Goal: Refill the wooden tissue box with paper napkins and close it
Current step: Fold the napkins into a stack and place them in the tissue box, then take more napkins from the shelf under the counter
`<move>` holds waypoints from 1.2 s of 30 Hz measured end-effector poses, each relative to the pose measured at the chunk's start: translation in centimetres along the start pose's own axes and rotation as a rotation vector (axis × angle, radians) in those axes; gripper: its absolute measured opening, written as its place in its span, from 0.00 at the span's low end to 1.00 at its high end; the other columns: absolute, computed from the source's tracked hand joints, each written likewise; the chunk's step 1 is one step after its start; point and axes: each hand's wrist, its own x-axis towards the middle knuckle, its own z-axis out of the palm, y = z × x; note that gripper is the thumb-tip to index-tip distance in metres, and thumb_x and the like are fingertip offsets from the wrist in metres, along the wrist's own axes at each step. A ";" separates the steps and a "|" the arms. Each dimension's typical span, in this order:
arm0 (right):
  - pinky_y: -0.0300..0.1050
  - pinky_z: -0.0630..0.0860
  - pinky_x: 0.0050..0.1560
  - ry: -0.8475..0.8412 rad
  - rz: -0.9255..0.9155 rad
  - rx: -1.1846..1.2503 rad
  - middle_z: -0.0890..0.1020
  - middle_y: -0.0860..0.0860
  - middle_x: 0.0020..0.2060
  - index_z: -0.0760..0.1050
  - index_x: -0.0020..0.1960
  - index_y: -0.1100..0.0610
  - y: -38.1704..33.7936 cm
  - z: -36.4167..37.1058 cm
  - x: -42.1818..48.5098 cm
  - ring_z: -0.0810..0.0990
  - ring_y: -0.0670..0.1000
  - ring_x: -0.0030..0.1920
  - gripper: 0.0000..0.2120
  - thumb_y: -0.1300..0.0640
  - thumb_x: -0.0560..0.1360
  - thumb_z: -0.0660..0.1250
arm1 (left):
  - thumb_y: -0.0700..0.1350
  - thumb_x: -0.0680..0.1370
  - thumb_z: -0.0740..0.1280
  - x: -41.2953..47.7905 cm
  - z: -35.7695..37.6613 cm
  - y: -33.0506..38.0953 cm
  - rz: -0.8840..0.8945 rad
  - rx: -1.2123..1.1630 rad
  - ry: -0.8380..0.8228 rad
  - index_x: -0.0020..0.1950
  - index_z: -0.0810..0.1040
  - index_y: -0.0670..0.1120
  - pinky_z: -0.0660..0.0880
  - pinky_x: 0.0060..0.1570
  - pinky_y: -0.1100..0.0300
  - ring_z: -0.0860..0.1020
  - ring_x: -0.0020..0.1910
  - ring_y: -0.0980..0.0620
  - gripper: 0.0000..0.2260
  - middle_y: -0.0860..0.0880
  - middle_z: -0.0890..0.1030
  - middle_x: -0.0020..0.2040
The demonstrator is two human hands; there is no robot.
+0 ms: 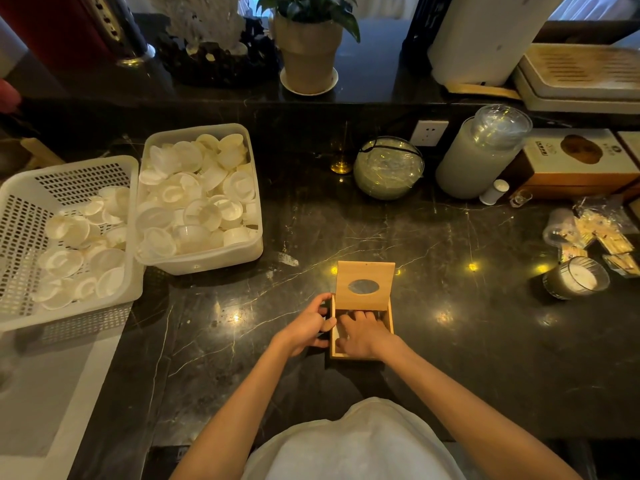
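A wooden tissue box (pixel 333 353) stands on the dark marble counter near me. Its lid (pixel 364 285), with an oval hole, is slid partly back, leaving the near half of the box uncovered. My left hand (pixel 308 327) grips the box's left wall, thumb over the rim. My right hand (pixel 363 332) is inside the box, fingers spread flat and pointing under the lid. A strip of white napkin (pixel 336 332) shows beside that hand; the rest of the box's inside is hidden by it.
Two white plastic tubs (pixel 207 261) (pixel 20 209) full of small white dishes stand at the left. A glass bowl (pixel 388 168), a frosted jar (pixel 478 161), a boxed item (pixel 575 161), a candle glass (pixel 575 277) and packets (pixel 602 237) sit at the right. A potted plant (pixel 308 53) is behind.
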 end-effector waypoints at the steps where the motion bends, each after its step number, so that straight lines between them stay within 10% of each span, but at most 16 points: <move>1: 0.60 0.63 0.71 -0.006 0.002 0.010 0.64 0.58 0.73 0.62 0.73 0.50 0.0 -0.1 -0.1 0.62 0.63 0.73 0.25 0.45 0.78 0.60 | 0.32 0.78 0.60 0.0 0.0 0.0 -0.002 0.005 0.000 0.69 0.67 0.59 0.73 0.63 0.34 0.72 0.66 0.42 0.27 0.45 0.72 0.67; 6: 0.56 0.64 0.72 0.000 -0.103 0.154 0.66 0.54 0.74 0.60 0.76 0.49 0.5 -1.1 -1.9 0.64 0.58 0.74 0.25 0.52 0.80 0.60 | 0.35 0.80 0.60 -0.5 0.5 0.1 0.009 0.060 0.048 0.73 0.59 0.59 0.75 0.62 0.38 0.73 0.66 0.44 0.28 0.46 0.71 0.69; 12: 0.44 0.72 0.57 0.477 0.072 0.107 0.75 0.50 0.60 0.71 0.69 0.46 4.6 -0.7 -6.3 0.73 0.50 0.60 0.18 0.49 0.81 0.57 | 0.45 0.82 0.60 -3.2 2.8 -1.3 0.221 0.515 0.272 0.63 0.64 0.53 0.77 0.57 0.50 0.75 0.55 0.52 0.10 0.47 0.73 0.64; 17: 0.55 0.72 0.61 0.121 0.205 0.072 0.72 0.58 0.67 0.63 0.75 0.46 4.5 0.2 -5.3 0.73 0.60 0.65 0.24 0.41 0.82 0.49 | 0.48 0.81 0.57 -3.0 4.9 0.1 0.042 0.960 0.185 0.73 0.69 0.51 0.69 0.66 0.47 0.70 0.69 0.41 0.20 0.44 0.67 0.73; 23: 0.52 0.74 0.54 0.138 0.248 0.018 0.79 0.57 0.61 0.74 0.66 0.51 3.6 1.3 -3.9 0.79 0.58 0.57 0.24 0.41 0.81 0.47 | 0.49 0.76 0.58 -1.6 5.8 -0.1 -0.180 1.176 0.232 0.70 0.72 0.46 0.71 0.63 0.38 0.70 0.66 0.35 0.23 0.41 0.70 0.69; 36: 0.54 0.70 0.62 0.187 0.255 0.297 0.76 0.55 0.68 0.70 0.72 0.48 3.7 3.4 -6.4 0.75 0.59 0.66 0.29 0.37 0.81 0.44 | 0.55 0.82 0.51 -3.2 5.7 -2.9 0.103 1.084 0.278 0.64 0.75 0.48 0.73 0.59 0.45 0.75 0.61 0.40 0.19 0.43 0.76 0.63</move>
